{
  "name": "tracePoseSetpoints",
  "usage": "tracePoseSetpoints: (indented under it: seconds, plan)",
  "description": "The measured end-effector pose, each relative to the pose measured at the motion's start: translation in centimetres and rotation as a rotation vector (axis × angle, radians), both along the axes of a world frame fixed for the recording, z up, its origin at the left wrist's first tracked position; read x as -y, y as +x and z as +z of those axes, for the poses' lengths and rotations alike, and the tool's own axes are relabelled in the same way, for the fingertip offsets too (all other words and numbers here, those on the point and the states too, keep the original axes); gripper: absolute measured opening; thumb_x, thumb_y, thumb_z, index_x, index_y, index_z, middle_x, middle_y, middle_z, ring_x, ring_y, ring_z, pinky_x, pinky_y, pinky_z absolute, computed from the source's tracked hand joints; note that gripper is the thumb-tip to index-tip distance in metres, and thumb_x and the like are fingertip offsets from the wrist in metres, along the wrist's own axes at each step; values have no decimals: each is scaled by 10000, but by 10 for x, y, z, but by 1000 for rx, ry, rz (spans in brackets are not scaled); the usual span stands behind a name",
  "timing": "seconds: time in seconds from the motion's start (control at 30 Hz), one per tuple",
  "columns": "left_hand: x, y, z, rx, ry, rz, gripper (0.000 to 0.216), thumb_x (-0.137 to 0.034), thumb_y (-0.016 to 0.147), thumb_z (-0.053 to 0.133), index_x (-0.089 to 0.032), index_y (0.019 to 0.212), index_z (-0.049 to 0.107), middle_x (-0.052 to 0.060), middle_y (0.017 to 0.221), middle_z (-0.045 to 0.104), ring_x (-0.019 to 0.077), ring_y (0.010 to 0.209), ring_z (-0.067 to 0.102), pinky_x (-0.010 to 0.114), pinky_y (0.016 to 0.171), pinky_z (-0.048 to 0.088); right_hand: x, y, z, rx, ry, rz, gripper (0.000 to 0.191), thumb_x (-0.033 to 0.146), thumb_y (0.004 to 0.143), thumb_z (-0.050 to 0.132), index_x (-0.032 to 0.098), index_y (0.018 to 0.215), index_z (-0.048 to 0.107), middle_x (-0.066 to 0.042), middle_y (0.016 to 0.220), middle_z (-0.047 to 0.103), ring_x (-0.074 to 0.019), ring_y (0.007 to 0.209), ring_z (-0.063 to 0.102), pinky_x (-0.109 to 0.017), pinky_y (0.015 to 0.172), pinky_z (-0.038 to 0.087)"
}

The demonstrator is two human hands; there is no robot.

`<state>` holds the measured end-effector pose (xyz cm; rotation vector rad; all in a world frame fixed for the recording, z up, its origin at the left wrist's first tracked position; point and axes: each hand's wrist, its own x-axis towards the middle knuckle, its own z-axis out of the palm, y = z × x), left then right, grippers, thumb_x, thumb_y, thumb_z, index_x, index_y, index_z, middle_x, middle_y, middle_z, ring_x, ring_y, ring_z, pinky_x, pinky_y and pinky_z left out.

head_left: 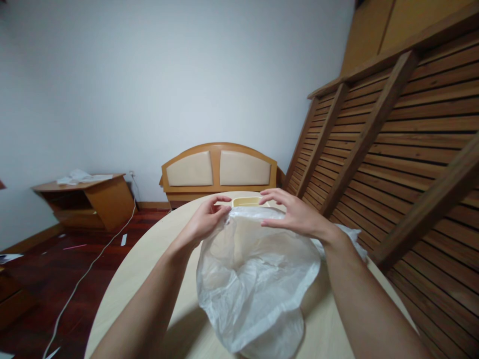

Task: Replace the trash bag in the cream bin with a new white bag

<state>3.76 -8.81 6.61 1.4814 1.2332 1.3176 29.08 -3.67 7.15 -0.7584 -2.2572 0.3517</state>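
Grip: our left hand (204, 222) and right hand (295, 215) each pinch plastic bag (254, 279) at its mouth rim, above surface (159, 239); we judge it light, limp, slippery.

No words, labels, brand names, numbers or signs can be read anywhere. The white plastic bag (254, 279) on the bench (149, 279) looks plain, and the papers (80, 176) on the side cabinet (107, 202) are too small to read.
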Motion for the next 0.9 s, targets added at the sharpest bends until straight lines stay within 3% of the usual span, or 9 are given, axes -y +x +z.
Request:
tracePoseSetpoints:
  seconds: [0.17,0.23,0.37,0.5,0.6,0.77,0.9]
  plan:
    - [2,2,1,-36,30,7,539,-525,718,757,-143,1083,652,12,753,664,103,576,553,209,550,413,-1,-9,-7,30,31,61,666,316,708,840,253,1307,556,-80,1341,619,-248,1243,585,-385,1071,438]
    - [2,2,0,-58,37,14,536,-531,724,744,-143,1083,660,11,752,661,103,573,545,209,544,409,0,-12,-7,29,39,43,536,236,761,772,237,1260,577,-73,1282,657,-232,1181,623,-368,1029,461]
    - [-2,-1,-2,-112,67,50,511,-539,735,728,-154,1067,679,19,783,678,110,585,550,216,544,410,5,-13,0,62,44,2,141,186,870,609,210,989,681,-41,1019,745,-199,953,694,-311,879,498]
    - [-7,-1,-4,-168,107,73,462,-552,775,689,-152,1007,679,58,845,715,161,688,622,247,602,457,5,-10,3,54,30,-25,179,271,932,562,210,954,729,-44,977,770,-199,883,707,-291,802,498]
    - [-5,5,-3,-237,218,90,430,-549,819,650,-152,984,669,104,1007,725,202,842,658,286,700,503,2,-7,2,26,15,-67,231,318,955,541,205,979,741,-44,965,773,-193,831,705,-280,748,496]
    - [13,14,-2,-605,396,90,406,-473,816,721,-207,1114,652,78,1150,686,221,932,649,311,743,511,2,-5,3,41,47,-168,293,363,983,508,212,981,759,-31,905,777,-187,766,690,-274,683,464]
    - [20,12,-3,-883,472,165,236,-226,853,676,-221,1087,647,52,1092,705,239,987,648,337,811,492,2,-3,5,14,47,-207,288,354,975,519,217,1025,767,-37,973,789,-202,822,710,-277,723,481]
